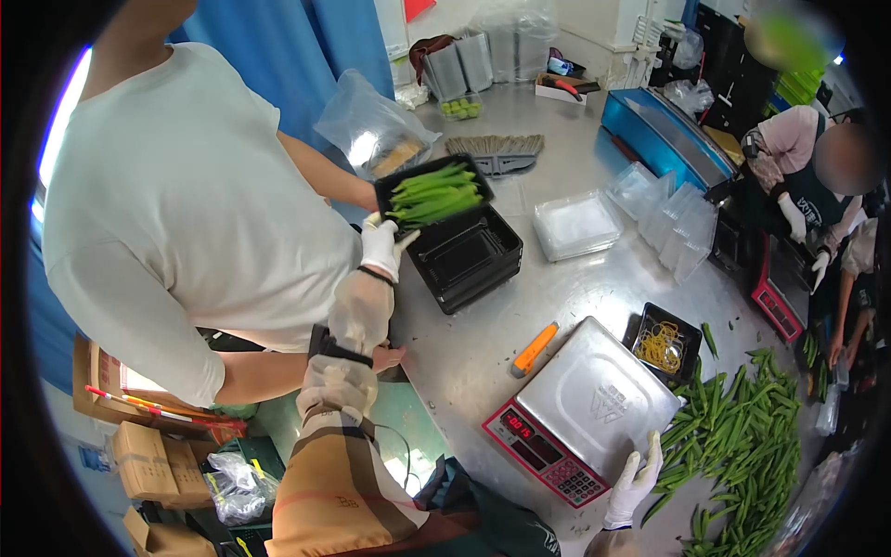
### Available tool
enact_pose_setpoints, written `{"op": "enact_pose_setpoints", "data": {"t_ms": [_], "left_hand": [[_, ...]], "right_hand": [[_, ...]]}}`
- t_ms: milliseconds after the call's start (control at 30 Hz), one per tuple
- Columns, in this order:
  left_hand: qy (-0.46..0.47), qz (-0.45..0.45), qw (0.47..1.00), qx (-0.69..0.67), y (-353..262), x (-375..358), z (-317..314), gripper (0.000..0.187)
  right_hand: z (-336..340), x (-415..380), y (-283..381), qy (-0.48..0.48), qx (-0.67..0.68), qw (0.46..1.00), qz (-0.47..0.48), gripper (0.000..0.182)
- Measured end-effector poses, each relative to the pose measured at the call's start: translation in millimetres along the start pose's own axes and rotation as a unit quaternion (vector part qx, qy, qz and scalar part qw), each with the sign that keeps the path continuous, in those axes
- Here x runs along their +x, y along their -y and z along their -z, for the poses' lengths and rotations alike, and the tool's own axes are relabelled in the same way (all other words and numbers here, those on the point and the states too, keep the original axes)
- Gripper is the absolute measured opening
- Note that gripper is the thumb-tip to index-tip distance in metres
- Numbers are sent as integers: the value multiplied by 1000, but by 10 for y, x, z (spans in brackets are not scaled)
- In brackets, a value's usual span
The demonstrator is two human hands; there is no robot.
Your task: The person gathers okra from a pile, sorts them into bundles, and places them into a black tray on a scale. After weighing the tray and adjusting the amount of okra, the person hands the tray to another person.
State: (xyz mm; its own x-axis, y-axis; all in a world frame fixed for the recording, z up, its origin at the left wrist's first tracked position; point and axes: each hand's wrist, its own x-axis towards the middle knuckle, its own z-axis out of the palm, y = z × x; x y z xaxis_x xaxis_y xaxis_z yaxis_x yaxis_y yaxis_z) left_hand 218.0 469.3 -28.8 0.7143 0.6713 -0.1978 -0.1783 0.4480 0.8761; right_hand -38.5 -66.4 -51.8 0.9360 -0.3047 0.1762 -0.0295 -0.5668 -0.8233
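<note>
My left hand, in a white glove, reaches far forward to the near left corner of a black tray. Its fingers are at the tray's side, the thumb set apart below the edge. Green okra pods lie in that tray, which is above a stack of black trays. A co-worker's bare arm also extends to it. My right hand, gloved too, is open with nothing in it, by the near right corner of the scale. The scale's platform is bare and its red digits are lit.
Loose okra is heaped right of the scale, near a black tray of yellow rubber bands. An orange cutter, clear lids and a brush lie on the metal table. A co-worker stands left; others work at right.
</note>
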Motion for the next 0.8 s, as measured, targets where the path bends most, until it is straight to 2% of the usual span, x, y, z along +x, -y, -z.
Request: {"op": "enact_pose_setpoints", "data": {"t_ms": [33, 133, 367, 400, 433, 533, 600, 633, 667, 700, 733, 767, 800], "left_hand": [[-44, -28, 998, -24, -2, 97, -30, 39], [-72, -50, 996, -33, 101, 644, 134, 42], [-199, -27, 978, -48, 625, 1261, 387, 37], [-99, -16, 994, -52, 780, 1368, 678, 34], [-113, 3, 993, -40, 945, 1483, 878, 42], [-166, 140, 968, 128, 1185, 1707, 1191, 51], [-194, 86, 919, 332, 719, 1109, 636, 55], [-247, -53, 868, 428, 643, 981, 503, 61], [-231, -136, 823, 501, 595, 761, 412, 62], [-199, -270, 759, 558, 541, 486, 268, 61], [-27, -360, 826, 432, 624, 411, 279, 51], [105, -344, 864, 352, 440, -234, -133, 36], [229, -272, 852, 384, 451, -468, -204, 29]], "right_hand": [[1, -3, -9, 5, -6, 1000, -1, 48], [-9, -6, 14, 8, -9, 1000, -11, 49], [11, -12, -15, -3, -12, 1000, -24, 48], [37, -32, -16, -2, -14, 1000, -27, 48], [53, -35, -16, -3, -15, 1000, -28, 48], [85, -50, -65, -9, -7, 999, -49, 46], [90, -44, -108, -17, 4, 998, -61, 45], [75, -31, -116, -26, 9, 998, -64, 44], [43, -30, -112, -37, 15, 997, -70, 44], [-11, -13, -75, -28, 12, 998, -61, 43], [-53, 13, -10, -25, 5, 998, -60, 42], [-52, 17, 43, -29, -8, 997, -66, 42], [-105, 17, 72, -38, 20, 997, -63, 40]]}}
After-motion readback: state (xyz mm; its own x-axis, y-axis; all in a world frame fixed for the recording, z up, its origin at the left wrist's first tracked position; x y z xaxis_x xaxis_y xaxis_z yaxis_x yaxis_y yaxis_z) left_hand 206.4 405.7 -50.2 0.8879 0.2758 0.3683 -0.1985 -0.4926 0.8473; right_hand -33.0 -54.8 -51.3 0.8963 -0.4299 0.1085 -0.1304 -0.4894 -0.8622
